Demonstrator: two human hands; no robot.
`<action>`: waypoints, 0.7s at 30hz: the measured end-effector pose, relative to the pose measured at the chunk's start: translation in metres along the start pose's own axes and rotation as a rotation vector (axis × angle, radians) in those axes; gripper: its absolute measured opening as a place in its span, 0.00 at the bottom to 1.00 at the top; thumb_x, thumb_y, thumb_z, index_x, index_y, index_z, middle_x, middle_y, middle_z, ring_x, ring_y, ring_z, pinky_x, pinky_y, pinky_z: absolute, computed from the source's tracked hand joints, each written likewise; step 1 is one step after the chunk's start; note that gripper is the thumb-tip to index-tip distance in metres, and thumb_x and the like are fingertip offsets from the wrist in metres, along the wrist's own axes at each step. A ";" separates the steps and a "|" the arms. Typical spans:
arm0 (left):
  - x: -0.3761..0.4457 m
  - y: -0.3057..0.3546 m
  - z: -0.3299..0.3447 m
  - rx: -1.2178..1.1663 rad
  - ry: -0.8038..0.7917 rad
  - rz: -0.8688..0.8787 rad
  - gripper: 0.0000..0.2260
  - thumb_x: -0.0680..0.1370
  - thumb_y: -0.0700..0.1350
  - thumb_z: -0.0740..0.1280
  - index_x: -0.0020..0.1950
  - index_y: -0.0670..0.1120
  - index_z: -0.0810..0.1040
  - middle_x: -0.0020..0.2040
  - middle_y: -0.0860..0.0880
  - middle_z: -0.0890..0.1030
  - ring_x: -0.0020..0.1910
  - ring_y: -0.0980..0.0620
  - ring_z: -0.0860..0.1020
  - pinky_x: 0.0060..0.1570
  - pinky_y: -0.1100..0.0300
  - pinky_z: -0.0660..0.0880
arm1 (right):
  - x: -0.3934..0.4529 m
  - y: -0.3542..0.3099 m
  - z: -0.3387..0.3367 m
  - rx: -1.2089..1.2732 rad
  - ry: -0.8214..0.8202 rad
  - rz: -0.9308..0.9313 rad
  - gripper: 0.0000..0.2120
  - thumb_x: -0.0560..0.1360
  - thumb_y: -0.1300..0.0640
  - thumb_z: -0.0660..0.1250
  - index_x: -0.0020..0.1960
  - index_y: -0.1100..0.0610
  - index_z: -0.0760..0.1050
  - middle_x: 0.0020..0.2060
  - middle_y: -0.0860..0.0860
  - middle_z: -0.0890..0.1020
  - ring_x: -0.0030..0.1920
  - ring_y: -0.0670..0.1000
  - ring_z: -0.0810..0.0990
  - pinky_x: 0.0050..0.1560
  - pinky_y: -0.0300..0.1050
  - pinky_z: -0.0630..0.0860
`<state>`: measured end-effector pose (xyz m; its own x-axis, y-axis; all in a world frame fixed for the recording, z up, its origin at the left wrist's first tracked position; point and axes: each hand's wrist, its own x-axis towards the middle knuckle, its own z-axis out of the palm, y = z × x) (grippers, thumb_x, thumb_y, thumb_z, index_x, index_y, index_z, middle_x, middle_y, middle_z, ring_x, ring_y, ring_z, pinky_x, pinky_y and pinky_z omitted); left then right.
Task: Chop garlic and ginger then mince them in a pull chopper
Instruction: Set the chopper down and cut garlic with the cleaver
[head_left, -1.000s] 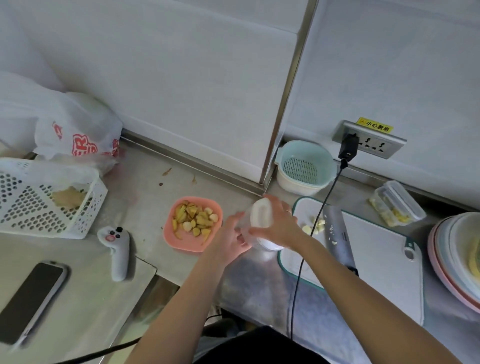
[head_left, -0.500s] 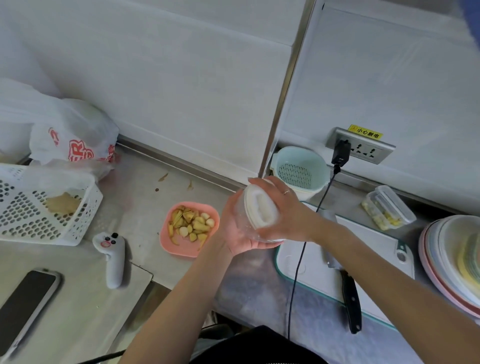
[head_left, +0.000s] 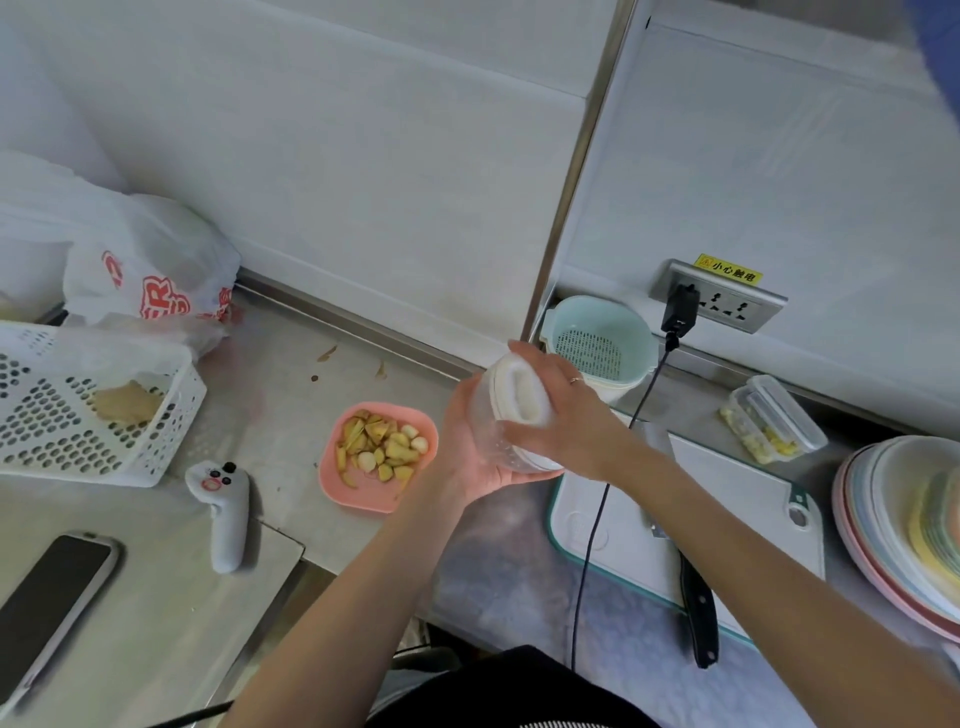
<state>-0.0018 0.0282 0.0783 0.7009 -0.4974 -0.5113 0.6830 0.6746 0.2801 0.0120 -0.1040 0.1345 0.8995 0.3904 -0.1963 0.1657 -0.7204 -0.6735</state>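
Pull chopper (head_left: 511, 415) tilted, lid twd camera, both hands (head_left: 563, 421) gripping it

1. We read "小心触电" in black on the yellow warning sticker (head_left: 728, 269) above the wall socket (head_left: 719, 297).
2. We read a red "R" on the white plastic bag (head_left: 150, 265); its other red print is illegible.
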 end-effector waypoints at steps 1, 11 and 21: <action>0.000 -0.003 -0.001 -0.016 0.000 0.027 0.31 0.65 0.64 0.66 0.61 0.46 0.80 0.58 0.39 0.81 0.55 0.36 0.80 0.53 0.35 0.74 | 0.002 -0.002 0.000 0.000 0.004 0.030 0.40 0.64 0.32 0.68 0.68 0.26 0.49 0.70 0.50 0.63 0.67 0.57 0.67 0.66 0.52 0.64; -0.007 -0.011 -0.009 -0.043 -0.153 0.027 0.33 0.67 0.64 0.67 0.66 0.47 0.76 0.63 0.40 0.77 0.60 0.37 0.77 0.52 0.39 0.74 | -0.009 -0.015 -0.005 -0.209 -0.063 -0.164 0.42 0.60 0.35 0.67 0.69 0.28 0.50 0.72 0.51 0.57 0.71 0.56 0.54 0.69 0.52 0.60; 0.008 -0.020 0.002 -0.114 0.035 0.190 0.30 0.68 0.67 0.59 0.61 0.50 0.80 0.58 0.42 0.81 0.57 0.39 0.80 0.51 0.37 0.75 | -0.001 -0.012 0.007 0.185 0.170 0.063 0.30 0.71 0.38 0.66 0.70 0.35 0.60 0.69 0.45 0.67 0.70 0.52 0.65 0.70 0.54 0.62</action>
<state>-0.0097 0.0091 0.0706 0.8058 -0.3375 -0.4866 0.5102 0.8128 0.2812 0.0062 -0.0916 0.1379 0.9632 0.2353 -0.1297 0.0450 -0.6171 -0.7856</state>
